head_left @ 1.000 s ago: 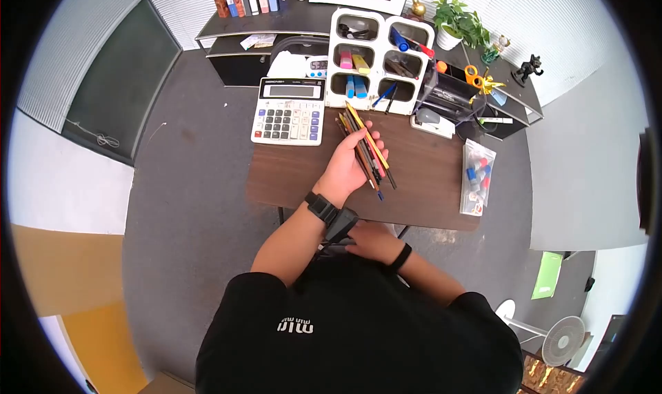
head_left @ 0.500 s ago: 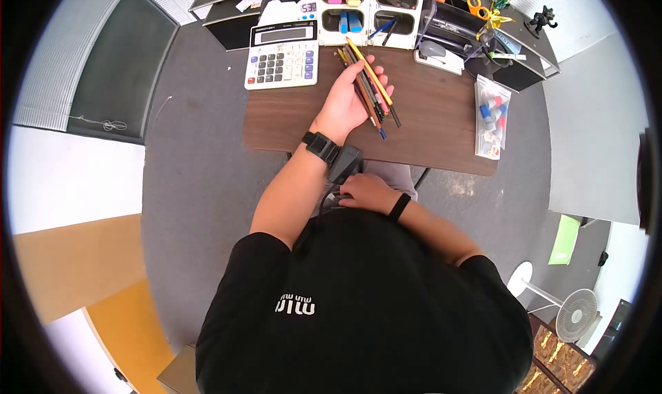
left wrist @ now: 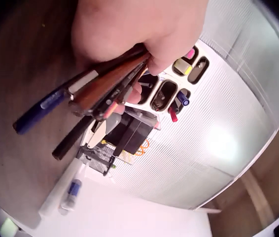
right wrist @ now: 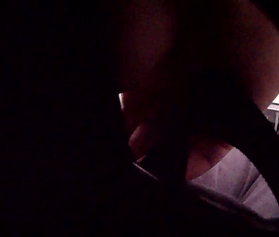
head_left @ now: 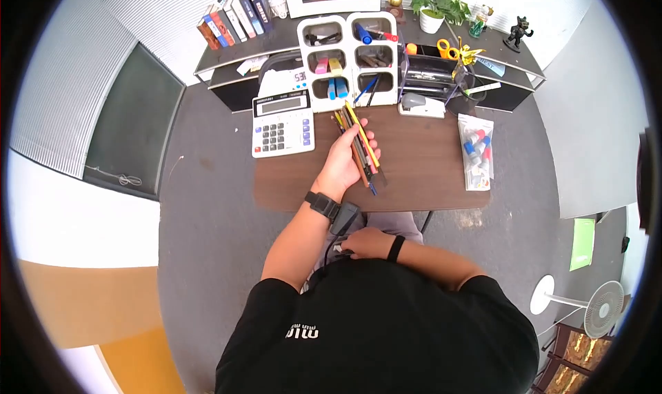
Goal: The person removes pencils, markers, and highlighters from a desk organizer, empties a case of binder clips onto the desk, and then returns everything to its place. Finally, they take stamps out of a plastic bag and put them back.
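Observation:
My left hand [head_left: 343,161] grips a bundle of pencils and pens [head_left: 360,140] over the brown table, their upper ends close to the front of the white organizer [head_left: 350,66]. In the left wrist view, thumb and fingers wrap round the bundle, and a blue pen end [left wrist: 36,112], a brown barrel [left wrist: 105,89] and black barrels stick out. The organizer's compartments hold pink and yellow highlighters, light blue markers [head_left: 337,89], a blue marker, and a blue pen [head_left: 366,89] with a dark one. My right hand [head_left: 367,243] rests in the lap, fingertips partly hidden; its wrist view is mostly dark.
A calculator [head_left: 283,125] lies left of the organizer. To the right are a stapler-like grey item [head_left: 422,105], a black mesh holder with scissors [head_left: 448,49], and a clear bag [head_left: 476,152] of red and blue things. Books and a plant [head_left: 434,7] stand on the shelf behind.
The head view dipped toward the lap, then came back up, showing the shelf again. My left hand keeps its hold on the bundle in front of the organizer; my right hand stays in the lap.

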A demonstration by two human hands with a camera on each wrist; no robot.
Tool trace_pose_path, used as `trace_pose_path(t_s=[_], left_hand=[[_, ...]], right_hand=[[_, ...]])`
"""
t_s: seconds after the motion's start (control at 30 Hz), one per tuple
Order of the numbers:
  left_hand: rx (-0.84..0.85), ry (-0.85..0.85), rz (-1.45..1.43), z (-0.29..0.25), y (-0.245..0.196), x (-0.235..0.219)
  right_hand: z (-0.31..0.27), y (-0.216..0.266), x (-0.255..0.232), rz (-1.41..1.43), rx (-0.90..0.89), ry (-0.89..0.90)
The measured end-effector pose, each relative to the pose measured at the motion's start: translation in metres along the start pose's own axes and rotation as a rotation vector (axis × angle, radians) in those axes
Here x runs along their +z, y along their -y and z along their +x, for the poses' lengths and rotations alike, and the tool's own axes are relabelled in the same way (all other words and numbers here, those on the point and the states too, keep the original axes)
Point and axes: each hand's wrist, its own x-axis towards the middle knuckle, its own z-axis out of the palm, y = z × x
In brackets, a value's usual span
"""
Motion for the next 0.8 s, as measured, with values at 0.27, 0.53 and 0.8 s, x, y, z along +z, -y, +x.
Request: trace_pose_path(t_s=[0.27,0.53,0.8], left_hand=[[-0.1,-0.027,0.383,0.0,-0.019,0.015],[-0.263,0.146,0.433,-0.008,-0.023,0.007],[-0.206,0.08,0.108,0.0,-0.023,-0.019]], right_hand=[[-0.078,0.044,-0.097,0.316,0.028,-0.431],[-0.134,0.06,-0.192,0.808,-0.01,-0.957],[-0.048,-0.007,-0.25,0.192,0.011,-1.373]])
